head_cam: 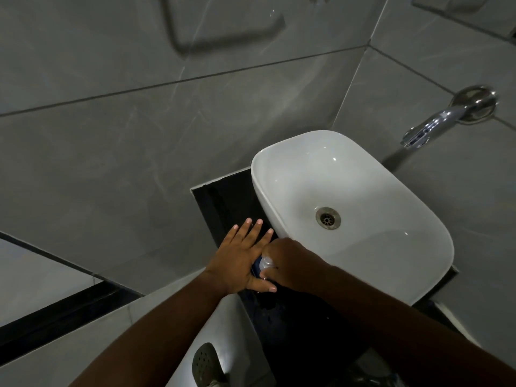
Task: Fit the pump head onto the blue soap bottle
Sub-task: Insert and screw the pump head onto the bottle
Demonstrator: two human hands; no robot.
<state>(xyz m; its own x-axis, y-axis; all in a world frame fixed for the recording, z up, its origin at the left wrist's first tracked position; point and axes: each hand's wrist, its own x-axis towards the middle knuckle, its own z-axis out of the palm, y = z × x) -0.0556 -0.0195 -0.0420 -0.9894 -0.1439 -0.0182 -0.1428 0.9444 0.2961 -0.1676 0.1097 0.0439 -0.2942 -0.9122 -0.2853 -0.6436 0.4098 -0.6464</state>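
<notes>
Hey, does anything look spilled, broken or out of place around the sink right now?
Nothing clearly stands out. The white basin looks clean and dry, with no water at the tap. Both hands, left hand and right hand, cover the blue soap bottle on the dark counter, so its state is mostly hidden.
</notes>
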